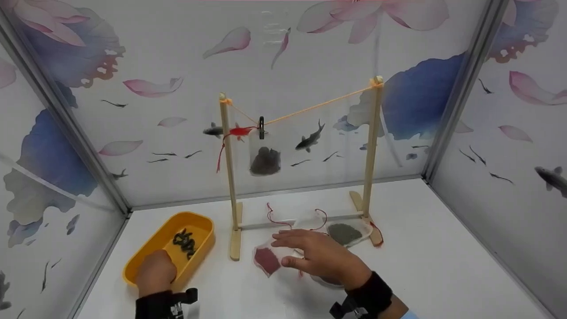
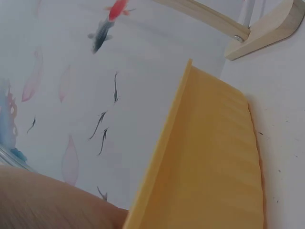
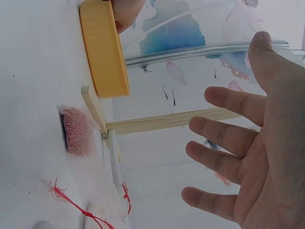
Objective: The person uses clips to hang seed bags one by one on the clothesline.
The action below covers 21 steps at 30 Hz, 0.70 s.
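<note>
On the white counter stand a yellow tray and a wooden rack; a pink bag and a green bag lie near the rack.

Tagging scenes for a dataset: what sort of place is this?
Probably a small indoor booth for tabletop work. Panels printed with fish and petals stand on three sides, metal posts join them at the corners, and a white tabletop fills the space between.
</note>
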Tool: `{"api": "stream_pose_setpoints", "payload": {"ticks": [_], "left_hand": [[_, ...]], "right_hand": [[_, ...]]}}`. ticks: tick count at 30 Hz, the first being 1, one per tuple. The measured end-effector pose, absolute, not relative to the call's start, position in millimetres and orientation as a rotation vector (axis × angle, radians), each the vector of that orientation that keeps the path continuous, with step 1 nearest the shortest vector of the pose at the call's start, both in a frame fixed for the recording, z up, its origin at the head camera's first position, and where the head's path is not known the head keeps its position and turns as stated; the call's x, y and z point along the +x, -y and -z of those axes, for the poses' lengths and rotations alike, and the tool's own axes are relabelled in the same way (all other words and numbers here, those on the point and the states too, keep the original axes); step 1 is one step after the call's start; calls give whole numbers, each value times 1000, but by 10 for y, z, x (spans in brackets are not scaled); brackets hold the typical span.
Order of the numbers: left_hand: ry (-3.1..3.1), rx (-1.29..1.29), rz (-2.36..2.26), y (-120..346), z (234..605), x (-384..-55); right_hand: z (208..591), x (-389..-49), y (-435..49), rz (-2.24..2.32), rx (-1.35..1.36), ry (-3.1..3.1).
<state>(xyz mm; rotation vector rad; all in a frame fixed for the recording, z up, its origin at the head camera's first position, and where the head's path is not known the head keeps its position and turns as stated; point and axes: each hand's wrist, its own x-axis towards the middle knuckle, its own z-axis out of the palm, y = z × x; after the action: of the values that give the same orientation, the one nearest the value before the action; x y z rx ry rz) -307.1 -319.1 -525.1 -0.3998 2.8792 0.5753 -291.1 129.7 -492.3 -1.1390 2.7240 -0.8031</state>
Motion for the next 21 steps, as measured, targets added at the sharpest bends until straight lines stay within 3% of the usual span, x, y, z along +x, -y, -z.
{"api": "stream_pose_setpoints", "payload": {"ticks": [21], "left_hand": [[-2945, -441, -733, 3188, 5261, -3055]], "right_hand": [[4888, -2960, -1384, 864, -1204, -2761]]}}
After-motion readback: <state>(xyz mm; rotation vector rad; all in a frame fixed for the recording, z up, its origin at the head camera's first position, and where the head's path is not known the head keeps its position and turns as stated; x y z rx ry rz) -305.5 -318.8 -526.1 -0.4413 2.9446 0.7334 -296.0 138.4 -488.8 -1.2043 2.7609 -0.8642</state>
